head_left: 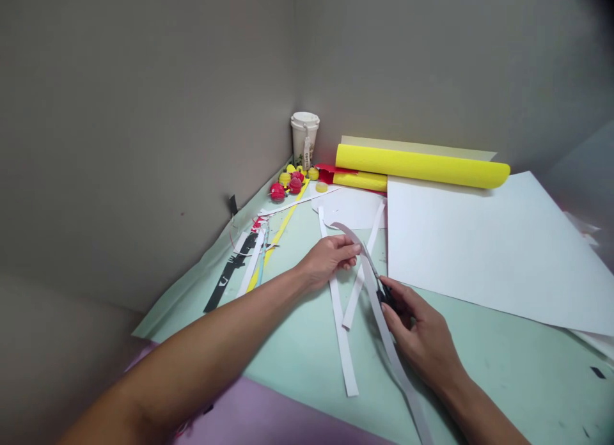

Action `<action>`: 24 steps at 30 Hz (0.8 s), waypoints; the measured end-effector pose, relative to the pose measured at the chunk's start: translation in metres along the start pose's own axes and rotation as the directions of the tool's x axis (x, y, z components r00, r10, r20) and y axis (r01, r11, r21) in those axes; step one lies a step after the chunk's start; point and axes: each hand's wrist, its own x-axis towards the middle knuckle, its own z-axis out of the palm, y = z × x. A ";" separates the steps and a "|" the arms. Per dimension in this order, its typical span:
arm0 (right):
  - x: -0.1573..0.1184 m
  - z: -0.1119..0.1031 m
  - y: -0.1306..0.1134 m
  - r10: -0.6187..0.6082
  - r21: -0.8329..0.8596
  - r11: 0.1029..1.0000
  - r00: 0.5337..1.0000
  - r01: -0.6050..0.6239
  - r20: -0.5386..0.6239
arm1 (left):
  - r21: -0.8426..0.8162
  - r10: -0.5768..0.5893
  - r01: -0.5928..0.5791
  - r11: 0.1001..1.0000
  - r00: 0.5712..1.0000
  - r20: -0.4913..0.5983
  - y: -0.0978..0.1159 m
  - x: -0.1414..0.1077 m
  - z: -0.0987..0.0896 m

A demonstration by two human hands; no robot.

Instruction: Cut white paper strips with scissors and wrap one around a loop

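Between the thumb and fingers of my left hand (332, 259) is a long white paper strip (385, 333), which curls up at its far end and droops toward the bottom edge. My right hand (419, 330) is wrapped round the dark handles of a pair of scissors (372, 266). The scissor blades lie along the strip, close to my left fingertips; I cannot tell whether they cut into it. Under my hands, a second white strip (339, 330) and a third white strip (354, 301) lie on the pale green table cover (297, 355).
Large white sheets (480, 247) cover the right side, with a yellow paper roll (422, 165) behind. A lidded white cup (305, 138) stands in the corner near red and yellow balls (295, 185). Black scraps (230, 272) and a yellow strip (283, 227) lie left.
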 end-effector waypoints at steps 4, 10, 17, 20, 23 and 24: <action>0.000 0.000 -0.001 -0.043 -0.029 0.999 0.999 0.043 -0.009 | 0.052 0.003 -0.003 0.999 1.000 0.000 -0.002 0.001 0.000; 0.000 -0.002 -0.001 -0.070 -0.038 0.997 0.997 0.071 0.008 | 0.048 -0.025 0.024 0.999 0.999 0.020 -0.003 0.001 0.000; 0.000 -0.002 -0.001 -0.081 -0.067 0.994 0.997 0.082 0.013 | 0.045 -0.060 0.057 0.997 0.997 0.059 -0.001 -0.002 0.003; 0.001 -0.002 0.001 -0.104 -0.072 0.992 0.995 0.104 0.011 | 0.033 -0.073 0.071 0.997 0.996 0.051 0.001 -0.004 0.004; 0.001 -0.002 0.001 -0.113 -0.070 0.991 0.993 0.114 0.015 | 0.021 -0.083 0.082 0.996 0.995 0.058 0.002 -0.004 0.005; 0.001 -0.003 0.000 -0.113 -0.071 0.991 0.993 0.114 0.019 | 0.016 -0.087 0.086 0.996 0.994 0.062 0.003 -0.004 0.005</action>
